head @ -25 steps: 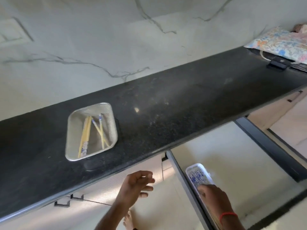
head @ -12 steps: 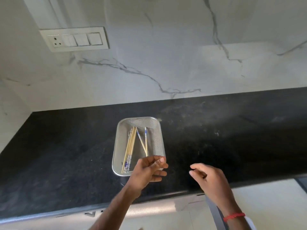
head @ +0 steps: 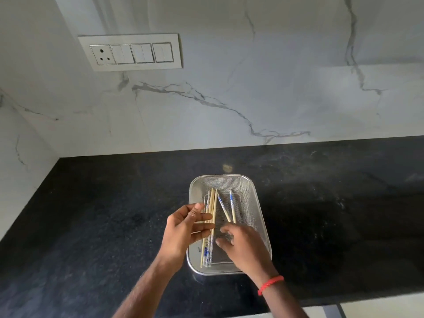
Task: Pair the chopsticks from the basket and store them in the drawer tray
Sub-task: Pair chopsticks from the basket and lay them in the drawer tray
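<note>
Now, both grips wide (empty) – left hand point(head: 183, 228), right hand point(head: 243, 246) – over basket point(head: 257, 203) chopsticks point(head: 212, 216).

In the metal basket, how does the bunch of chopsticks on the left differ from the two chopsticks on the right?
1. The left bunch holds several chopsticks lying close and nearly parallel; the two right chopsticks lie apart at the far ends and meet at the near ends, like a V.
2. The left bunch shows blue marks at its near ends; the right chopsticks show theirs at the far ends.
3. The left hand partly covers the left bunch; the right hand is near the tips of the right chopsticks.

Both lie in the basket.
</note>
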A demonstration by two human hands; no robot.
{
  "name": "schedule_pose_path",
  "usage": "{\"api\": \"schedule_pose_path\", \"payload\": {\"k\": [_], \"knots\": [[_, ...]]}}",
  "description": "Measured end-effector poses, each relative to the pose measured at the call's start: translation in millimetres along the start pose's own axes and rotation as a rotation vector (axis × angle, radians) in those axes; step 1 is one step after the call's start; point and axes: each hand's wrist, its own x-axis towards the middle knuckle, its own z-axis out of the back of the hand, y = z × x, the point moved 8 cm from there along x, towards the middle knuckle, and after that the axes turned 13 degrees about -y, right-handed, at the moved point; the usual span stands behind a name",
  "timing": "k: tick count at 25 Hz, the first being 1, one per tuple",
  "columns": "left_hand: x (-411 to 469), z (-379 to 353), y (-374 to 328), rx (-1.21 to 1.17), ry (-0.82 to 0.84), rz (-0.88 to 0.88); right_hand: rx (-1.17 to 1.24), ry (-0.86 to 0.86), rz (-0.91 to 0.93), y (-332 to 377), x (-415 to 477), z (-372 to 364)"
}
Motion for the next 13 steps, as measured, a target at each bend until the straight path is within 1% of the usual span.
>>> {"api": "schedule_pose_path", "payload": {"k": [3,6,8,10,13], "knots": [[13,14,-3,0.014,0.001,0.004,0.004,0.051,-0.032,9,17,-29],[16,20,-7,0.037,0.026,0.013,0.010,0.059,-0.123,9,23,-46],[19,22,-8,0.055,0.040,0.004,0.066,0.057,-0.174,9,27,-52],[22,23,-8,0.059,0.054,-0.002,0.121,0.031,-0.222,7,30,-51],[23,22,-7,0.084,0.090,-0.002,0.190,-0.057,-0.249,3,33,-40]]}}
